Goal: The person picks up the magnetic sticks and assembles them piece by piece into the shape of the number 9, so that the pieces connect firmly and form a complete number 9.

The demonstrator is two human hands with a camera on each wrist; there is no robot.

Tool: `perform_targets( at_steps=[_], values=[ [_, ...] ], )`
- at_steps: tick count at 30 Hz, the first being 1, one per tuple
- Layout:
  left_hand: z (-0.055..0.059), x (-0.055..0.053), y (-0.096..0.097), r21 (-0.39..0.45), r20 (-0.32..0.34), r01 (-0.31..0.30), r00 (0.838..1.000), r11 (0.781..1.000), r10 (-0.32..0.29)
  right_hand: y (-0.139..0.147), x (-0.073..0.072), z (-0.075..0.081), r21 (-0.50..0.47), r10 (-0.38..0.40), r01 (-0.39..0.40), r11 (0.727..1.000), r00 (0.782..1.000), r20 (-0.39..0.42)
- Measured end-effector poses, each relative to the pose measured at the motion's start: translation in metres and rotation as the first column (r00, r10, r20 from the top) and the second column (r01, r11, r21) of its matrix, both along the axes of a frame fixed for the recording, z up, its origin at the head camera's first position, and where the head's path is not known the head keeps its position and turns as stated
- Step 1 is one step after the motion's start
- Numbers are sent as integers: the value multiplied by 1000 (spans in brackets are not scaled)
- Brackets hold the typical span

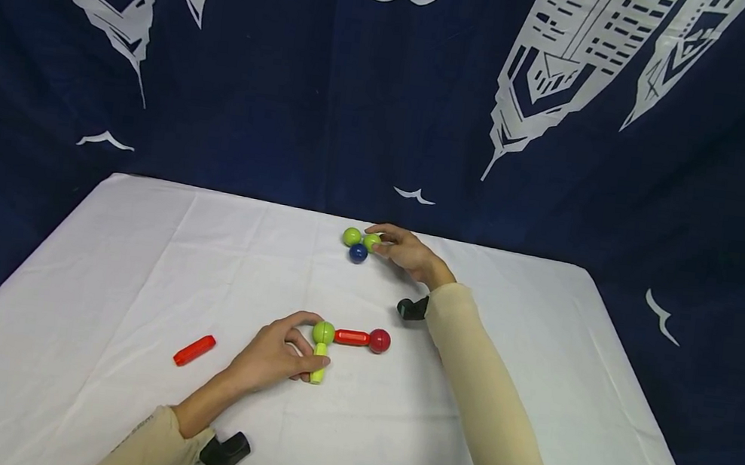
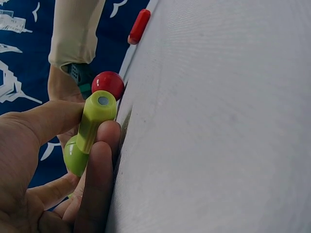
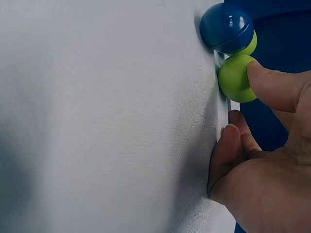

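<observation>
With thumb and fingers my left hand (image 1: 272, 358) pinches a yellow-green stick (image 2: 90, 121), whose end shows a small silvery disc. A green ball (image 1: 323, 332) sits at the stick's far end, with a fingertip by it. From that ball a red stick (image 1: 351, 338) runs right to a red ball (image 1: 379, 341), making an L shape. Toward the table's back edge, my right hand (image 1: 411, 255) holds another green ball (image 3: 236, 78) between thumb and a finger; that finger is hidden in the right wrist view. Touching or very near it are a blue ball (image 1: 358, 253) and a further green ball (image 1: 351, 236).
A loose red stick (image 1: 194, 350) lies on the white-covered table (image 1: 138, 253), left of my left hand. Behind the table hangs a dark blue cloth (image 1: 257, 99) with white building prints. Black wrist devices (image 1: 225, 451) stick out from both sleeves.
</observation>
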State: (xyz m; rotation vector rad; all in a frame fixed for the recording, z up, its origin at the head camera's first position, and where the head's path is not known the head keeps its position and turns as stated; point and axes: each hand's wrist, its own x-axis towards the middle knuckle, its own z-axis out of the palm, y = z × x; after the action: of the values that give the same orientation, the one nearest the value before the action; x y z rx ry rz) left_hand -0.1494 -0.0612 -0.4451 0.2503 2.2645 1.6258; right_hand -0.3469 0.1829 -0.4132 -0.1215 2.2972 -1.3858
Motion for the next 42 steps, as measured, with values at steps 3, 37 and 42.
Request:
perform_targets(
  at_steps=[3,37,42],
  values=[
    [-1,0,0,0,1,1,1000,1000,-1,0,2,0,12,0,0,1000,1000,1],
    [2,1,1,-23,-35,-10,999,1000,9,40,67,24,-72,81,-103,992,961,-264],
    [1,0,1,-35,-24,-22,999,999,21,40,92,28,-123,88,-126,984,958,-273]
  ],
)
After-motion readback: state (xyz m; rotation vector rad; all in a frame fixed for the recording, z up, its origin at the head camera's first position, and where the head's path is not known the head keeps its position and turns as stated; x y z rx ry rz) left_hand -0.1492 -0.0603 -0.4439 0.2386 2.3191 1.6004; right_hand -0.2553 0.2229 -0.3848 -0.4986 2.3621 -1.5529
